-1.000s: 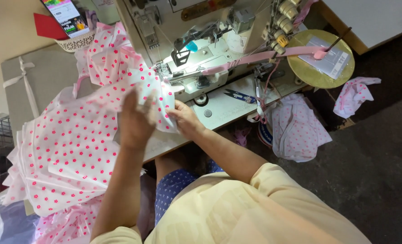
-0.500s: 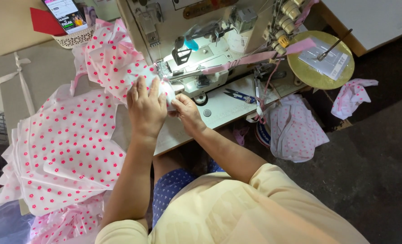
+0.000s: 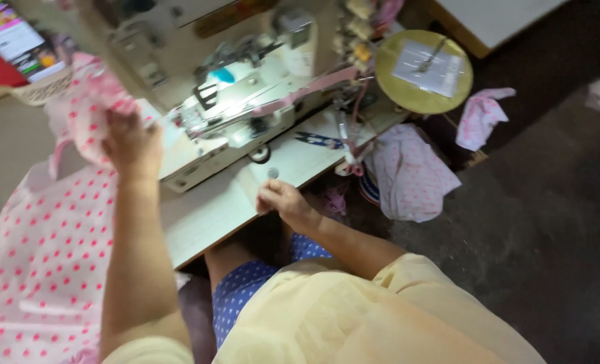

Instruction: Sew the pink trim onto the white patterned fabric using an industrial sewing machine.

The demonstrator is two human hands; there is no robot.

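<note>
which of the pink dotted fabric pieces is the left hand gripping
The bunched polka-dot piece raised beside the sewing machine, under the left hand. The big stack lies flat below; another piece hangs off the table's right end.

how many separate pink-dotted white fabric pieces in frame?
4 visible: one bunched in the left hand; a big stack at left; one draped piece right of the table; a small scrap on the floor. More may be hidden.
</note>
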